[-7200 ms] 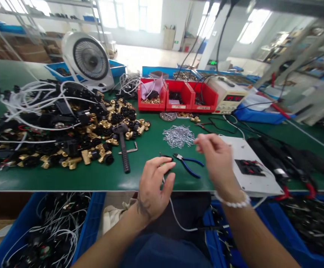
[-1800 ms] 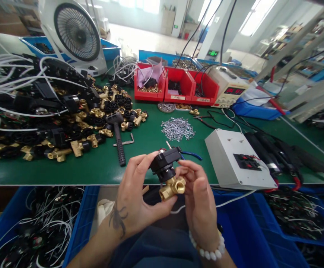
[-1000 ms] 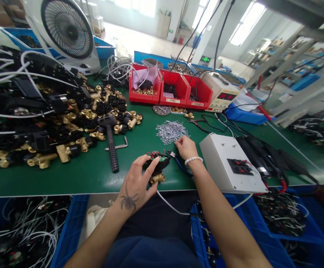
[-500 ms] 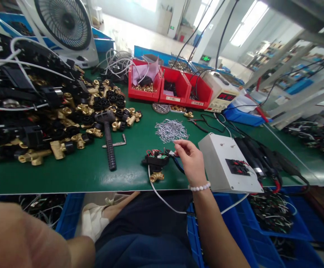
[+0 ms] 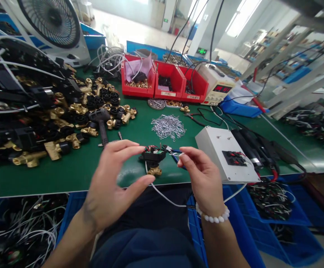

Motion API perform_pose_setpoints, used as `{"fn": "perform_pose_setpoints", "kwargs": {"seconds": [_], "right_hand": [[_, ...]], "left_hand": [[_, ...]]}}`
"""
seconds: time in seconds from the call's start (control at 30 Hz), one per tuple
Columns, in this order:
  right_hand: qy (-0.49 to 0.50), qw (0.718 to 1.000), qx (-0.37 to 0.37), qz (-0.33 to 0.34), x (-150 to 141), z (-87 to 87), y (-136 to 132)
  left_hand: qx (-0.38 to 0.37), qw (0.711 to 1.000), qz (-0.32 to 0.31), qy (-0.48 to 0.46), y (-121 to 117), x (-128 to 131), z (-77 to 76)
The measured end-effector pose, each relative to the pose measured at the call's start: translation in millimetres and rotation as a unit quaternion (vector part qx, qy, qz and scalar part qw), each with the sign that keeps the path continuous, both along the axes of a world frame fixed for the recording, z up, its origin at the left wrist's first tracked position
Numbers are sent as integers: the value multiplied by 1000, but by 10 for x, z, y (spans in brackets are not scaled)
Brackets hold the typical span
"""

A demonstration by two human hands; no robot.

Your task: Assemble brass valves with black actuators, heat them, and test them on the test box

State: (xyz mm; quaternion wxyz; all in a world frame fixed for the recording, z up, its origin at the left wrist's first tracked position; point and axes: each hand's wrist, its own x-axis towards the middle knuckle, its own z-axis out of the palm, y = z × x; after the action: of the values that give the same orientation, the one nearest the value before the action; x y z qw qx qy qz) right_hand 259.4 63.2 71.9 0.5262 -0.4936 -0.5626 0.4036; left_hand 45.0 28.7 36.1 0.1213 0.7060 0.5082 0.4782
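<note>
Bright factory floor lay beyond the green workbench (image 5: 75, 176), whose left side carried a heap of brass valves (image 5: 57, 111) with a white fan (image 5: 53, 24) behind. Red bins (image 5: 162, 89) lined the back; a pale switch box (image 5: 210, 145) stood at the right, and a hammer (image 5: 100, 117) lay by the heap. The left hand (image 5: 108, 182) had just returned, open, thumb and fingers spread around a valve assembly (image 5: 154, 158); whether it touched, I could not tell. That assembly stood near the bench's front edge, black housing uncovered over a green board. Blue-handled pliers (image 5: 168, 149) lay just behind, crowding the right side. The right hand (image 5: 205, 180) pinched a wire clip (image 5: 175, 154), now apart from the clip pile (image 5: 167, 126), which seemingly left both parts ready together.
</note>
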Motion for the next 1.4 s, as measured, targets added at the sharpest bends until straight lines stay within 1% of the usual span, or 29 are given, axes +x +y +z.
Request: {"fn": "perform_pose_setpoints", "kwargs": {"seconds": [0.07, 0.1, 0.13, 0.2, 0.23, 0.3, 0.37, 0.4, 0.5, 0.57, 0.63, 0.77, 0.9, 0.97, 1.1, 1.17, 1.23, 1.33, 1.4], "right_hand": [[21, 1000, -6, -13, 16, -54, -3], [30, 999, -7, -15, 20, -83, -2], [37, 999, -9, -12, 21, -111, 0], [44, 999, -15, -1, 15, -158, 3], [43, 999, -19, 4, 8, -174, 3], [31, 999, -19, 9, -11, -185, 0], [8, 1000, -6, 10, -36, -163, -11], [-7, 1000, 4, 9, -51, -141, -19], [-48, 998, 34, 10, -96, -34, -60], [-73, 996, 52, 14, -122, 50, -96], [-106, 991, 75, 25, -143, 126, -134], [-182, 972, 137, 55, -178, 228, -202], [-225, 952, 195, 67, -212, 313, -256], [-239, 946, 206, 74, -216, 370, -271], [-249, 940, 202, 113, -199, 467, -251], [-244, 938, 207, 132, -194, 458, -214], [-236, 934, 219, 154, -196, 395, -163], [-220, 926, 233, 202, -183, 234, -54], [-221, 923, 222, 225, -124, 120, 54]], "left_hand": [[1, 992, -5, 124, 134, 111, -90], [-2, 985, -9, 175, 189, 166, -162], [-5, 979, -11, 204, 233, 215, -238], [8, 976, -14, 216, 294, 280, -364], [23, 977, -11, 213, 315, 298, -402], [54, 977, -2, 208, 338, 315, -423], [68, 979, 11, 191, 330, 326, -391], [60, 983, 20, 170, 311, 333, -363], [-13, 998, 31, 53, 187, 368, -253], [-58, 998, 24, -22, 73, 389, -162], [-73, 995, 12, -62, -36, 398, -68], [-104, 992, -8, -67, -176, 384, 72], [-109, 992, -12, -61, -232, 379, 134], [-103, 992, -10, -68, -244, 386, 165], [-94, 994, -5, -61, -245, 385, 235], [-97, 993, -9, -59, -232, 374, 246], [-108, 992, -14, -63, -211, 364, 217], [-134, 988, -20, -69, -166, 363, 94], [-157, 984, -23, -79, -126, 369, -20]]}}
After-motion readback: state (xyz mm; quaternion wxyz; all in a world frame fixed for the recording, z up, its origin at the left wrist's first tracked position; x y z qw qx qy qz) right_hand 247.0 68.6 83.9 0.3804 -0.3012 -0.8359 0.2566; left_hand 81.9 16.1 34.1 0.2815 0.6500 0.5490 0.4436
